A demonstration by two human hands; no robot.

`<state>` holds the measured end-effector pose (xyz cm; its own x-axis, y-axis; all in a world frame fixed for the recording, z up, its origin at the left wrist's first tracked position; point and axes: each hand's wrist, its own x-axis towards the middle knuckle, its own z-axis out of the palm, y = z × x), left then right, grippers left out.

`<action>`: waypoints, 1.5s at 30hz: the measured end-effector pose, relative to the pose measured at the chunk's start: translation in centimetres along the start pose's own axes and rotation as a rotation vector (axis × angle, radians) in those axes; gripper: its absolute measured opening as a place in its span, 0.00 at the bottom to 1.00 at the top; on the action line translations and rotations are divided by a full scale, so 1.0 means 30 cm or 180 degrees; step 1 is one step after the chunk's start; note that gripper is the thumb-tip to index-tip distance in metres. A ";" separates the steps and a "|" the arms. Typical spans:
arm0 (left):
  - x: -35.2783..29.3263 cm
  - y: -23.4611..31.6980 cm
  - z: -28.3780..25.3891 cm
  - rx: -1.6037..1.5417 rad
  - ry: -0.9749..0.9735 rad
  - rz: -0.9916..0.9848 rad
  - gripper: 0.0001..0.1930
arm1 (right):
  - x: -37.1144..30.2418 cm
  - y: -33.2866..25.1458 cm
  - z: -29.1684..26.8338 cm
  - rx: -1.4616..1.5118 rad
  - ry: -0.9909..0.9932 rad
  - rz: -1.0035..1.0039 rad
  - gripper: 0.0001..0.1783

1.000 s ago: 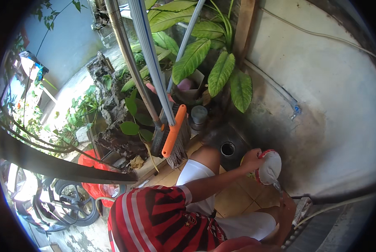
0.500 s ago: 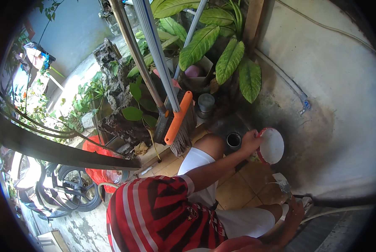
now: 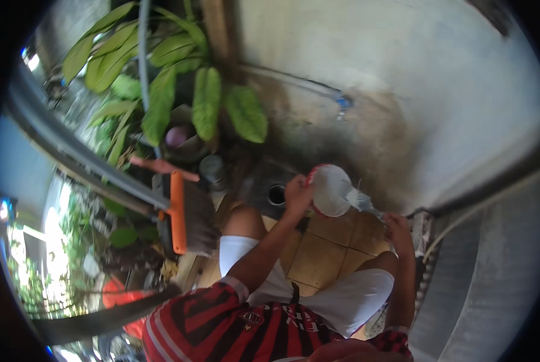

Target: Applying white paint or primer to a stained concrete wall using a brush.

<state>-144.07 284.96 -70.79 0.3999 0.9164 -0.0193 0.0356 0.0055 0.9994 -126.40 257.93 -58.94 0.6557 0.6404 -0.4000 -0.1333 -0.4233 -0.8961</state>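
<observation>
My left hand [image 3: 297, 194] is closed on the left side of a small round pail [image 3: 329, 192], white inside with a red outer edge. The pail is tipped so its mouth shows; I cannot tell how much it holds. In my right hand [image 3: 396, 227], the fingers wrap the handle of a flat paintbrush [image 3: 366, 204] with a whitish tip. That tip overlaps the right rim of the pail; contact is unclear. Both hands are above the brown tiled floor [image 3: 320, 256], between my bent knees.
A stained pale wall [image 3: 396, 127] rises ahead, with a blue-handled tap [image 3: 343, 102]. A dark round opening [image 3: 276, 194] lies left of the pail. An orange-topped broom [image 3: 177, 211] and leafy plants [image 3: 206, 102] stand left. A pale hose [image 3: 463, 224] curves along the right.
My right hand has come forward from near the right knee, bringing the brush to the pail's rim. The left hand still holds the pail. The view has swung to the right.
</observation>
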 end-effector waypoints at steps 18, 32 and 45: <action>0.019 0.072 0.007 -0.1045 -0.0238 -0.0664 0.07 | -0.015 -0.204 -0.106 -0.0011 0.0544 -0.1428 0.06; 0.009 0.043 0.010 -0.0925 -0.0295 -0.0529 0.08 | 0.280 -0.743 0.079 -0.3087 0.2228 -0.4029 0.12; 0.008 0.062 -0.007 -0.0846 -0.0335 -0.0418 0.09 | -0.003 -0.405 -0.179 -0.2213 0.3250 -0.2455 0.16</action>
<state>-144.09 285.28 -68.92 0.5009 0.8544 -0.1379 -0.1418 0.2382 0.9608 -120.85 259.56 -46.99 0.6682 0.2479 0.7014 0.6742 -0.6004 -0.4300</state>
